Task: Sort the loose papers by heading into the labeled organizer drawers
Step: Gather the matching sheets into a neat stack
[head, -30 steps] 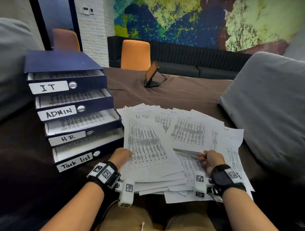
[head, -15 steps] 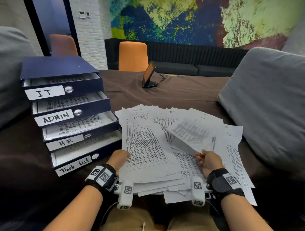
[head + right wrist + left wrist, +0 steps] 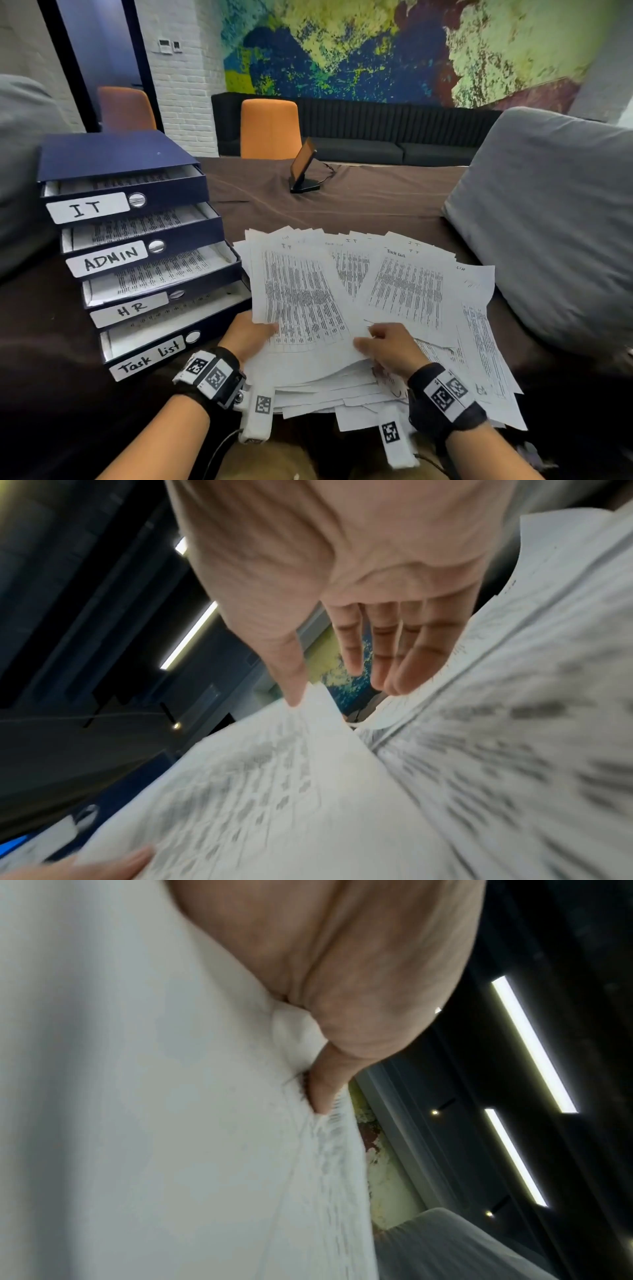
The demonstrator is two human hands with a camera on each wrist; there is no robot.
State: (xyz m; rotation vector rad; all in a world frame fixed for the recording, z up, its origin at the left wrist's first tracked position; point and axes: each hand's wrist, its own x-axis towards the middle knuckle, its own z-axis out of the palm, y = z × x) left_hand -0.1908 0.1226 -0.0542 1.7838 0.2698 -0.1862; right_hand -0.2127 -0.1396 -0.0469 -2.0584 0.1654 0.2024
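The organizer (image 3: 137, 240) stands at my far left on the brown tablecloth (image 3: 376, 205), four drawers pulled partly out, labelled top to bottom IT, ADMIN, HR and Task List; printed sheets lie in the upper three, and what the lowest holds I cannot tell. Just right of it, my left hand (image 3: 248, 337) grips the lower left edge of the paper stack (image 3: 308, 377), thumb (image 3: 329, 1080) pressed on the top sheet (image 3: 301, 301), the other fingers hidden beneath. That top sheet carries a handwritten heading that looks like IT. The stack rests across my lap and the table edge, fanned out toward the right. My right hand (image 3: 387, 349) lies on the stack's centre: fingers (image 3: 404, 656) nearly straight and close together, thumb spread apart from them, its tip touching the corner of the top sheet. A sheet headed Task list (image 3: 407, 291) lies just beyond this hand. A grey cushion (image 3: 548, 222) sits at far right.
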